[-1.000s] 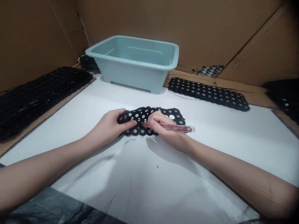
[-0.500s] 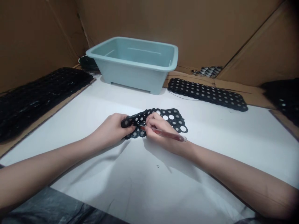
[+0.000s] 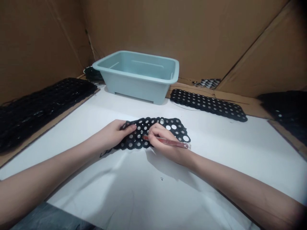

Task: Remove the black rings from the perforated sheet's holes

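A black sheet of joined rings [image 3: 138,144] with pale round centres lies on the white table, partly covered by my hands. My left hand [image 3: 117,134] pinches its left end, thumb on top and fingers out of sight beneath. Loose black strands trail from that end. In my right hand [image 3: 163,135] is a slim red pen-like tool [image 3: 171,142] with a clear back end; its kind is unclear. The tool's tip points left, over the middle of the sheet. Several openings at the sheet's right side are larger and whiter than the others.
A light blue plastic tub [image 3: 136,86] stands at the back. Right of it rests another black ringed sheet [image 3: 208,104]. Stacked black sheets [image 3: 45,108] line the left edge, and a dark pile [image 3: 285,107] sits at the far right. Cardboard walls [image 3: 192,38] enclose the back.
The sheet's left part, folded up before, now lies flatter, with my left thumb on top. My right hand keeps the red tool over the middle. The view has shifted slightly.
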The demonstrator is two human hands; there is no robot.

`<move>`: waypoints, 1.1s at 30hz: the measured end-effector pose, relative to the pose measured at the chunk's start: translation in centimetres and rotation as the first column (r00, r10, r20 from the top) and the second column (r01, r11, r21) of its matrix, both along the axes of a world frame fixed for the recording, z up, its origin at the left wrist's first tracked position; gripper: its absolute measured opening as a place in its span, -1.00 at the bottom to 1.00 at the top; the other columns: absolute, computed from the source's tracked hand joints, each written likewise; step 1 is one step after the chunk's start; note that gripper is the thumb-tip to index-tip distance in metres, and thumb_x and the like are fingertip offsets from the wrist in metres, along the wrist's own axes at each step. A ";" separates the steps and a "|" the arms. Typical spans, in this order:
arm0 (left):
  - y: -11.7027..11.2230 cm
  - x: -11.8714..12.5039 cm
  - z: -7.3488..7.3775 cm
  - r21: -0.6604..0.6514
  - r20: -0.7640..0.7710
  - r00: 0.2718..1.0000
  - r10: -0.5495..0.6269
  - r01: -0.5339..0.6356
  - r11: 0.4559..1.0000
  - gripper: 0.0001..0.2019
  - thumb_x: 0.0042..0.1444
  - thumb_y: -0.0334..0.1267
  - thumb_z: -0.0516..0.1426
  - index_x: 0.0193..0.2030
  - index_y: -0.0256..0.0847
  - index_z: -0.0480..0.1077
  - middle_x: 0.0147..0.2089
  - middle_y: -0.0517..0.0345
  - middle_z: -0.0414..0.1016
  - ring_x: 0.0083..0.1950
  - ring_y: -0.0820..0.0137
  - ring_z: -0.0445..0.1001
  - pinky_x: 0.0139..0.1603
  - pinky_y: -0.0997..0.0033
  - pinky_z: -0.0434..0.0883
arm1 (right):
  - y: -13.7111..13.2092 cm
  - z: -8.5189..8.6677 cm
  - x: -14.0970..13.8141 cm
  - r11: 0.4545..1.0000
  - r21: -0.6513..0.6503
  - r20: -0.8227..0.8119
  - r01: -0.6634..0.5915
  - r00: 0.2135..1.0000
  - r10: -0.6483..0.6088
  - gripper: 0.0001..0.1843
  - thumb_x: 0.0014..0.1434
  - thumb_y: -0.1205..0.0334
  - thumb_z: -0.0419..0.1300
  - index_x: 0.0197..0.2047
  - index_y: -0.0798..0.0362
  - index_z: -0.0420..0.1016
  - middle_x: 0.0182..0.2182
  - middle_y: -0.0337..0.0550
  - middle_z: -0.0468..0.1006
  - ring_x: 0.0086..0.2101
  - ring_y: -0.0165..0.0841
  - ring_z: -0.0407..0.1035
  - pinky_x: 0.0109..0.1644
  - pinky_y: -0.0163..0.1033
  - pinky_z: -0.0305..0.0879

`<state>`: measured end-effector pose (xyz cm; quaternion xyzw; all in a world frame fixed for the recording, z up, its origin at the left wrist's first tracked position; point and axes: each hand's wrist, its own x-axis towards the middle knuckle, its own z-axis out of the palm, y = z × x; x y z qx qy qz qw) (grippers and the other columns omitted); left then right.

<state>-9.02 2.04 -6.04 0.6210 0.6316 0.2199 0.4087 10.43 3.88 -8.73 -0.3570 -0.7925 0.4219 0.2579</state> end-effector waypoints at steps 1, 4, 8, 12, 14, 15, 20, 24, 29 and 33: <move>0.1 -0.1 -0.1 0.085 -0.031 0.999 -0.017 0.019 0.996 -0.71 0.05 -0.04 -0.01 -0.40 -0.22 0.36 -0.35 0.11 0.47 -0.33 0.31 0.40 -0.34 0.39 0.28 | 0.0 0.0 0.1 1.000 -0.021 -0.019 0.018 1.000 -0.018 -0.71 0.20 0.22 -0.09 -0.54 0.08 0.13 -0.37 -0.22 0.25 -0.33 -0.45 0.21 -0.21 -0.28 0.16; 0.2 -0.3 -0.6 0.188 -0.072 0.997 -0.030 0.043 0.981 -0.79 0.04 -0.14 0.01 -0.33 -0.20 0.38 -0.28 0.13 0.49 -0.23 0.27 0.41 -0.24 0.36 0.29 | 0.1 0.1 0.2 0.992 -0.068 -0.027 0.110 0.993 -0.112 -0.69 0.24 0.16 -0.15 -0.52 0.06 0.11 -0.48 -0.25 0.23 -0.41 -0.45 0.17 -0.33 -0.28 0.11; 0.4 -0.1 -1.0 0.012 0.037 0.998 0.050 -0.050 0.999 -0.79 0.04 -0.14 0.01 -0.36 -0.22 0.36 -0.32 0.10 0.51 -0.29 0.28 0.44 -0.30 0.36 0.31 | 0.0 0.0 0.2 0.993 -0.014 0.002 0.114 0.993 -0.114 -0.73 0.22 0.19 -0.11 -0.49 0.06 0.14 -0.44 -0.24 0.27 -0.39 -0.44 0.19 -0.32 -0.27 0.11; 0.4 0.2 -1.0 -0.024 0.113 0.990 0.086 -0.084 0.996 -0.78 0.03 -0.13 0.04 -0.32 -0.24 0.37 -0.26 0.07 0.52 -0.26 0.29 0.46 -0.31 0.38 0.33 | -0.1 -0.4 -0.2 0.995 0.031 0.004 0.099 0.995 -0.099 -0.75 0.22 0.21 -0.10 -0.48 0.06 0.14 -0.41 -0.23 0.26 -0.37 -0.45 0.20 -0.31 -0.28 0.12; 0.3 0.4 -0.9 -0.035 0.143 0.986 0.087 -0.083 0.996 -0.76 0.01 -0.11 0.07 -0.30 -0.24 0.38 -0.25 0.08 0.52 -0.28 0.30 0.46 -0.33 0.40 0.34 | -0.1 -0.6 -0.3 0.993 0.057 0.015 0.106 0.994 -0.107 -0.76 0.22 0.21 -0.10 -0.48 0.06 0.13 -0.42 -0.24 0.26 -0.39 -0.46 0.19 -0.31 -0.29 0.12; 0.2 0.4 -0.8 -0.038 0.156 0.984 0.082 -0.077 0.996 -0.76 -0.01 -0.11 0.09 -0.30 -0.24 0.39 -0.26 0.09 0.52 -0.29 0.31 0.46 -0.35 0.41 0.34 | -0.1 -0.6 -0.3 0.992 0.074 0.022 0.103 0.994 -0.105 -0.76 0.21 0.21 -0.10 -0.48 0.06 0.13 -0.42 -0.24 0.27 -0.39 -0.46 0.19 -0.31 -0.30 0.11; 0.1 0.6 -1.1 0.017 0.101 0.991 0.092 -0.094 0.995 -0.81 -0.03 -0.14 0.11 -0.45 -0.25 0.34 -0.46 0.19 0.45 -0.46 0.43 0.38 -0.50 0.49 0.27 | 0.0 -1.0 -0.2 0.987 0.155 0.010 0.042 0.999 -0.044 -0.77 0.22 0.21 -0.10 -0.47 0.06 0.11 -0.42 -0.22 0.27 -0.40 -0.47 0.18 -0.32 -0.31 0.11; -0.4 0.9 -1.2 0.147 -0.003 0.996 0.087 -0.085 0.985 -0.79 0.02 -0.15 0.06 -0.51 -0.25 0.29 -0.52 0.22 0.35 -0.48 0.45 0.30 -0.48 0.48 0.22 | -0.1 -0.8 -0.4 0.975 0.221 0.033 -0.009 0.999 0.002 -0.78 0.23 0.24 -0.13 -0.46 0.06 0.08 -0.43 -0.21 0.25 -0.40 -0.45 0.15 -0.32 -0.30 0.10; -1.6 1.0 -0.8 -0.072 0.193 0.978 0.078 -0.065 0.995 -0.76 0.07 -0.11 0.00 -0.41 -0.25 0.32 -0.44 0.15 0.40 -0.44 0.42 0.32 -0.49 0.47 0.23 | -0.1 -0.6 -0.9 0.960 0.278 0.122 -0.045 0.992 0.012 -0.81 0.22 0.28 -0.16 -0.44 0.06 0.04 -0.43 -0.19 0.20 -0.43 -0.44 0.11 -0.37 -0.29 0.07; -1.5 0.7 -0.4 -0.209 0.284 0.958 0.052 0.009 0.978 -0.72 0.07 -0.06 0.01 -0.34 -0.25 0.37 -0.41 0.09 0.45 -0.43 0.37 0.37 -0.50 0.45 0.25 | 0.1 -0.9 -1.0 0.960 0.276 0.117 -0.051 0.993 0.019 -0.80 0.22 0.27 -0.14 -0.45 0.06 0.03 -0.43 -0.19 0.20 -0.43 -0.45 0.11 -0.37 -0.30 0.07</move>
